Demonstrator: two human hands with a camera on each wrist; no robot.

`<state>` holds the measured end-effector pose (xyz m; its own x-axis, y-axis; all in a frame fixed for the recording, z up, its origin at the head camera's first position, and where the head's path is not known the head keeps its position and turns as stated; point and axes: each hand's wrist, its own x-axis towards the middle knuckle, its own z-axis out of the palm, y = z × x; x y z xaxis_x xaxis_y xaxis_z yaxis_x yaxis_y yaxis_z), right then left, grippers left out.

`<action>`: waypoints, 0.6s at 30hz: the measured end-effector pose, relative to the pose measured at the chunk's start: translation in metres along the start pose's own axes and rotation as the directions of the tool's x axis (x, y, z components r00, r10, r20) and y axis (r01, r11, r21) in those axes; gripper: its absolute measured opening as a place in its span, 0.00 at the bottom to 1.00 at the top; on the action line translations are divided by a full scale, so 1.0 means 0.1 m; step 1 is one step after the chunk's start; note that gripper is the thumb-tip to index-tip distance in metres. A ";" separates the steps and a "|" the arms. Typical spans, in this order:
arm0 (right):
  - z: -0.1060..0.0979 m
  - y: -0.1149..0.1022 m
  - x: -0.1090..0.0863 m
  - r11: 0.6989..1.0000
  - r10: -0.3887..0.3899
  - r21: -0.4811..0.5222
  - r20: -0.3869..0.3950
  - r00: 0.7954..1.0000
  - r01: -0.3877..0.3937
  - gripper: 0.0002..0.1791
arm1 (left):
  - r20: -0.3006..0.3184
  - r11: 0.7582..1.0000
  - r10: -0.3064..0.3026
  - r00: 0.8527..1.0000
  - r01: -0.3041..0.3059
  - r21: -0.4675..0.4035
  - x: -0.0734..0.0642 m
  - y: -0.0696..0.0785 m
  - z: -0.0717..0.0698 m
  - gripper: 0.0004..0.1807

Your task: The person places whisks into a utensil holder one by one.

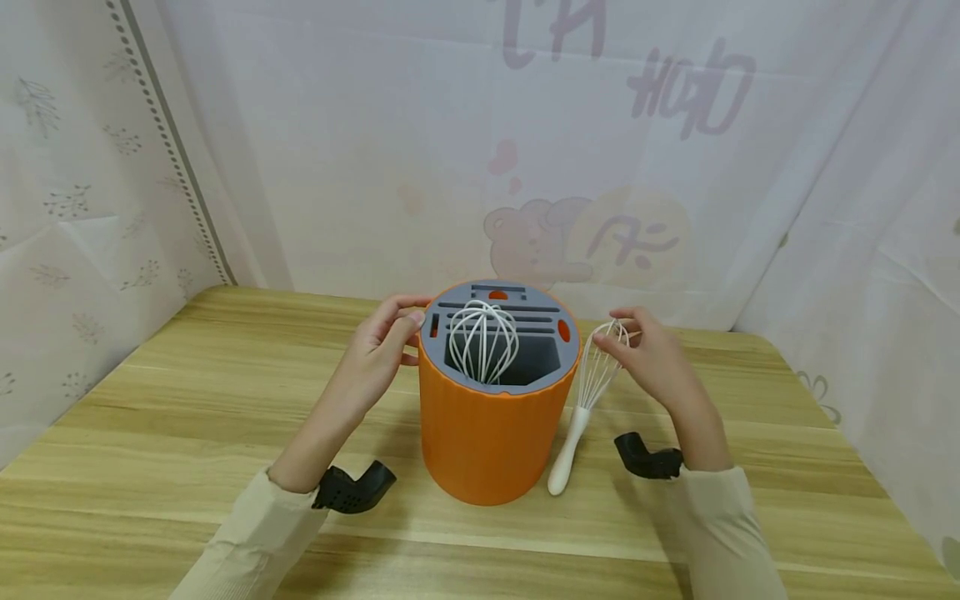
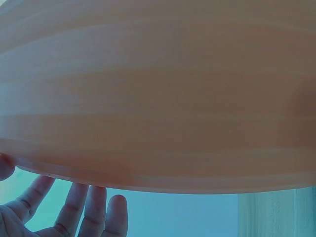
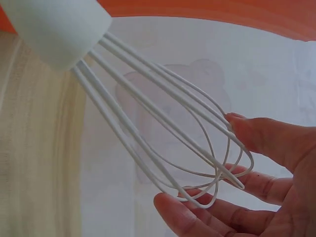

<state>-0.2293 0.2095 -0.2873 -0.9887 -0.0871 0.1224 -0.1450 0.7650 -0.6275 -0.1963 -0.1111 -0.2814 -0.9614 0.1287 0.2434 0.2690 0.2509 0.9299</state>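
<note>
An orange cylindrical utensil holder with a grey slotted top stands upright on the table. One white whisk sits in its large front compartment, wires upward, its handle hidden inside. At the holder's left side, my left hand touches the wall near the rim with thumb and spread, fairly straight fingers. My right hand pinches a second white whisk by the end of its wire loops. That whisk slants handle-down along the holder's right; I cannot tell whether its handle touches the table.
The wood-grain table extends on both sides of the holder. Behind it hangs a pale printed curtain, with further curtains at left and right. Black curved mounts project from both wrists.
</note>
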 end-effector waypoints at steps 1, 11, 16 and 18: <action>-0.01 -0.02 -0.01 1.000 -0.009 -0.004 -0.014 1.000 0.009 0.32 | 0.000 1.000 0.000 1.000 0.000 -0.002 0.00 0.00 0.00 0.18; -0.10 -0.18 -0.12 0.995 -0.102 -0.005 -0.168 0.981 0.102 0.30 | 0.002 1.000 -0.001 1.000 0.001 -0.005 0.00 -0.01 0.00 0.18; -0.14 -0.27 -0.19 0.988 -0.151 -0.023 -0.238 0.959 0.150 0.28 | 0.002 1.000 -0.002 1.000 0.002 -0.004 0.00 -0.01 -0.01 0.18; -0.16 -0.30 -0.22 0.985 -0.169 -0.023 -0.267 0.949 0.169 0.28 | 0.001 1.000 -0.002 1.000 0.002 -0.003 0.00 -0.01 -0.01 0.18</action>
<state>-0.2024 0.1984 -0.2588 -0.9030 -0.0418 0.4276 -0.3096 0.7534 -0.5801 -0.1968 -0.1119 -0.2822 -0.9617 0.1290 0.2418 0.2673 0.2479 0.9312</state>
